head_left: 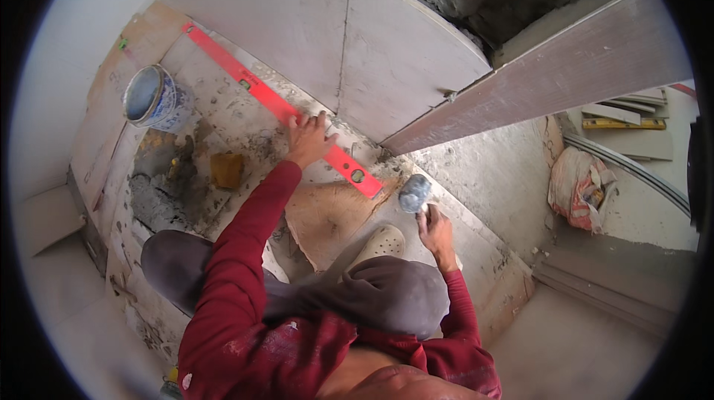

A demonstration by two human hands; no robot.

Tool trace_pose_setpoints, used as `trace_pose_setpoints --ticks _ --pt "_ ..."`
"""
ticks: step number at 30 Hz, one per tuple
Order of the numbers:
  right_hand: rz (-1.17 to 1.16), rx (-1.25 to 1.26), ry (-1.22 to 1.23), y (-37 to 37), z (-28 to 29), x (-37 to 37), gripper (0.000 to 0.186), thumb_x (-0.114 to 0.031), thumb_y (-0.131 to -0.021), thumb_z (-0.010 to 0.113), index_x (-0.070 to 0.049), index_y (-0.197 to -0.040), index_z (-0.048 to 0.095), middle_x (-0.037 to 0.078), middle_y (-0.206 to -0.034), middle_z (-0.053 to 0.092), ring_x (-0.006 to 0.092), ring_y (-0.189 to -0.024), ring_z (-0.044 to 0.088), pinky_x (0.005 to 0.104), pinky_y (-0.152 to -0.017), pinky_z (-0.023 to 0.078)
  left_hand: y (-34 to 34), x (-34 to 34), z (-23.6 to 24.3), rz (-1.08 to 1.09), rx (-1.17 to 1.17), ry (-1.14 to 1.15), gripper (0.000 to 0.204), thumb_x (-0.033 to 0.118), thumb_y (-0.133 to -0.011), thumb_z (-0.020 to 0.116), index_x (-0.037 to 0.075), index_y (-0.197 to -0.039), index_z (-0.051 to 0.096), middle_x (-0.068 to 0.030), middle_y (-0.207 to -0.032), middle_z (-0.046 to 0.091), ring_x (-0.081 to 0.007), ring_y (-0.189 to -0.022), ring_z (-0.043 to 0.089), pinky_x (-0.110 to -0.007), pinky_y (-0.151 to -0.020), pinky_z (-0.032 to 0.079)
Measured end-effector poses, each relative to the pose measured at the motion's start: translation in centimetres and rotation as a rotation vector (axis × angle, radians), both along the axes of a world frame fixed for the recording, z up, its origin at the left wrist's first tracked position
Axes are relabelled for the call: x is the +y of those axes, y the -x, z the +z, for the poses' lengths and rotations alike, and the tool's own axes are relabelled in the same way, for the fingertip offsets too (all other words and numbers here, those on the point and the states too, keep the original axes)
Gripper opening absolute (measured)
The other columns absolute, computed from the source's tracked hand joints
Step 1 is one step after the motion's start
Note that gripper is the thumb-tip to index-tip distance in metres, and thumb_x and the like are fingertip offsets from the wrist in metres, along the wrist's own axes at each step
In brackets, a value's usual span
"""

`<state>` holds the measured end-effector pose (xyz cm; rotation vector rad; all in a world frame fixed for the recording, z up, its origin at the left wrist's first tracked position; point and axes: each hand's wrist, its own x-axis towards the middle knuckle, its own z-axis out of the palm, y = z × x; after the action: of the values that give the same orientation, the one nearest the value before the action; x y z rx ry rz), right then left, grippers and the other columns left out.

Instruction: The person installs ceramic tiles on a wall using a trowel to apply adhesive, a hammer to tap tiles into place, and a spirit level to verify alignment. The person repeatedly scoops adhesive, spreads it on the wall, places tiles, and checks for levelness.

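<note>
While we crouch low over the floor, here is how it stands:
Left hand: our left hand point(309, 139) lies flat, fingers spread, pressing on the red spirit level point(279, 107) near its lower end.
Right hand: our right hand point(435, 227) is curled around the handle of a rubber mallet point(414, 192), grey head pointing up (the grip itself is mostly hidden by the fingers).
Level, place: it runs diagonally along the foot of the tiled wall point(401, 65), from the far left corner of the floor down toward the mallet.
Level, looks: long, slim, bright red-orange, with small green vials set into it.
Level, handling: we judge it stiff and light, smooth enough to slide on dusty tile; best held flat near the middle.
Mallet, handling: probably head-heavy, so grip low on the handle.
Around us: a blue-patterned bucket point(152, 98) at the left edge, a yellow sponge point(226, 170) beside wet mortar point(152, 203).
</note>
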<state>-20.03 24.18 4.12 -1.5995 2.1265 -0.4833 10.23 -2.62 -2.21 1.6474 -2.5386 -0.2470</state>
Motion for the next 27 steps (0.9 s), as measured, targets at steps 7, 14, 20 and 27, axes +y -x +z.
trace_pose_setpoints --ticks 7,14,20,27 --pt "0.299 -0.008 0.074 -3.6 -1.5 -5.1 0.037 -0.039 -0.099 0.06 -0.003 -0.108 0.06 0.022 -0.078 0.069 0.0444 -0.071 0.068 0.0525 -0.064 0.054 2.7 -2.3 -0.2 0.087 0.06 -0.072 0.08 0.067 -0.085 0.065 0.003 -0.133 0.056 -0.0162 -0.11 0.072 -0.0329 -0.115 0.059 -0.05 -0.101 0.034" --pt "0.358 0.106 0.017 -5.4 -2.6 -12.4 0.036 -0.038 -0.101 0.058 -0.002 -0.103 0.058 0.028 -0.069 0.065 0.0468 -0.065 0.066 0.0552 -0.06 0.053 4.0 -3.5 -2.6 0.184 0.196 -0.108 0.07 0.069 -0.079 0.07 0.007 -0.111 0.063 -0.0128 -0.104 0.072 -0.0298 -0.115 0.059 -0.048 -0.101 0.035" --pt "0.446 0.11 0.139 -5.2 -2.9 -13.9 0.035 -0.036 -0.099 0.059 -0.002 -0.098 0.058 0.024 -0.07 0.067 0.0432 -0.062 0.067 0.0526 -0.054 0.053 3.9 -3.3 -3.0 0.152 0.2 -0.028 0.072 0.067 -0.081 0.067 0.002 -0.108 0.061 -0.0148 -0.1 0.073 -0.0301 -0.106 0.059 -0.047 -0.094 0.033" --pt "0.569 0.127 0.129 -6.5 -3.3 -13.8 0.036 -0.038 -0.099 0.061 -0.003 -0.101 0.056 0.022 -0.076 0.069 0.0397 -0.061 0.069 0.05 -0.054 0.055 3.5 -3.7 -3.4 0.187 0.183 -0.058 0.07 0.071 -0.08 0.068 0.007 -0.11 0.066 -0.0064 -0.105 0.073 -0.0252 -0.11 0.055 -0.044 -0.092 0.032"
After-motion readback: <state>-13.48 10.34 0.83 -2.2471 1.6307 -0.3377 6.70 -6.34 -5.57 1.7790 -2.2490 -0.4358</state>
